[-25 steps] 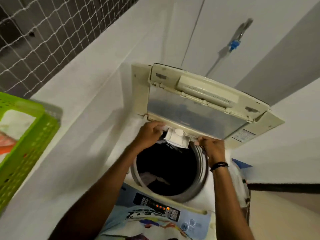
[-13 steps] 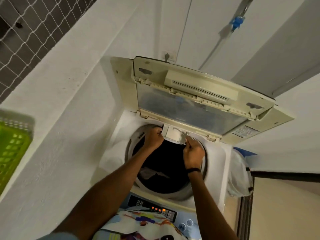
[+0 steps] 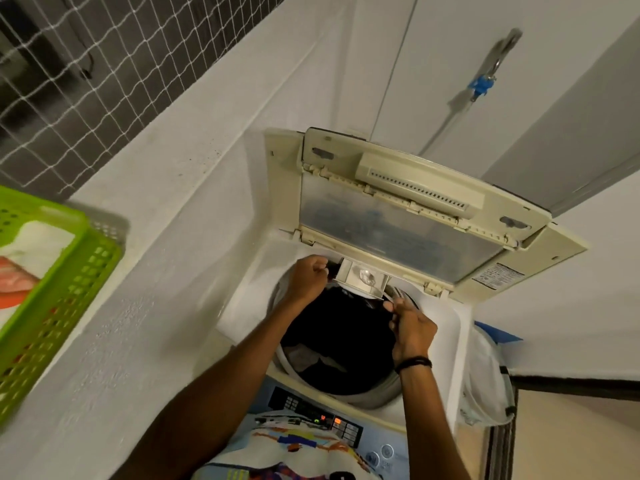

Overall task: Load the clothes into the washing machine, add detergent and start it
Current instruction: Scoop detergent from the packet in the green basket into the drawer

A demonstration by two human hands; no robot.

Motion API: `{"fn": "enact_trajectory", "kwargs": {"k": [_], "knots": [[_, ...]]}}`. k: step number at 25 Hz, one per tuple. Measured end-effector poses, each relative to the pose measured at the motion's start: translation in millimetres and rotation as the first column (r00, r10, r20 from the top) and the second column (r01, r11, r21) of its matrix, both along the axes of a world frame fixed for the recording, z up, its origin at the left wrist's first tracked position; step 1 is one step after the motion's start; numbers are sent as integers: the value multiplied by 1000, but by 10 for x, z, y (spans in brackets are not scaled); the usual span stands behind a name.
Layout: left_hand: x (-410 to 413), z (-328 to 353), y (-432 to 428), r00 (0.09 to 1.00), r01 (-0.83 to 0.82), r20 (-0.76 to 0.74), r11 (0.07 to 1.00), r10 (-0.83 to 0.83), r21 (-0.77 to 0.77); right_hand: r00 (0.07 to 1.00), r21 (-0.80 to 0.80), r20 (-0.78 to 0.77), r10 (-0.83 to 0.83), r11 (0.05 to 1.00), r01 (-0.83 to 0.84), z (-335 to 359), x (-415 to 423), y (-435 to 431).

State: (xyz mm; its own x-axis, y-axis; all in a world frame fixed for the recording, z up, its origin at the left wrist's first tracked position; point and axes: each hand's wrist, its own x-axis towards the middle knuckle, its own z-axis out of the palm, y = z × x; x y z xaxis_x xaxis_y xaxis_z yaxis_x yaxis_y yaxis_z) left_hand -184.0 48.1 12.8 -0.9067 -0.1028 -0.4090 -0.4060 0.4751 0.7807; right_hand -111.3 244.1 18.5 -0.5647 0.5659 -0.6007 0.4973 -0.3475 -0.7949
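Note:
The top-loading washing machine (image 3: 446,327) stands with its lid (image 3: 398,220) raised. Dark clothes (image 3: 343,337) fill the drum, with a grey piece (image 3: 304,356) near the front. At the back rim, the white detergent drawer (image 3: 360,278) is pulled out over the drum, its compartment showing. My left hand (image 3: 310,277) is curled against the drawer's left side and grips it. My right hand (image 3: 412,329) pinches the drawer's front right corner with its fingertips. The control panel (image 3: 318,417), with orange lights, lies below my arms.
A green laundry basket (image 3: 62,292) holding white and orange cloth sits on the white ledge at the left. A clear plastic bag (image 3: 485,375) hangs on the machine's right side. A blue tap (image 3: 479,86) is on the wall behind.
My right hand has slid down from the drawer's front to its right corner. The left hand stays at the drawer's left side. The drawer's compartment now faces up in view.

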Motion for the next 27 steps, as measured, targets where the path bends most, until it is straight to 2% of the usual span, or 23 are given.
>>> {"fn": "enact_trajectory", "kwargs": {"k": [4,8,12,15,19,21,23,24,27], "knots": [[187,195,-252,995,-58,-81,998,59,10,998,-181,-64,14,983,-25,262,99,-215],[396,462,-508,978,-137,-150,988,147,69,990,-240,-117,74,966,-101,479,159,-465],[658,808,-856,940,-217,-220,956,259,196,966,-272,-178,189,934,-233,818,192,-764],[951,1298,-1145,886,-213,-357,943,297,257,909,-289,-274,315,874,-390,1143,192,-1059],[1512,2102,-1645,754,-216,-569,942,329,258,751,-283,-402,524,709,-646,1565,201,-1586],[1797,2387,-1948,668,-280,-666,941,331,187,648,-265,-447,617,601,-754,1755,226,-1876],[2042,2550,-2290,606,-413,-720,907,339,80,561,-219,-474,679,526,-822,1930,273,-2165],[2143,2582,-2480,615,-480,-709,877,344,9,521,-179,-485,703,503,-845,2002,301,-2316],[2328,2546,-3012,767,-536,-566,786,302,-307,367,56,-515,775,458,-887,2173,392,-2736]]}}
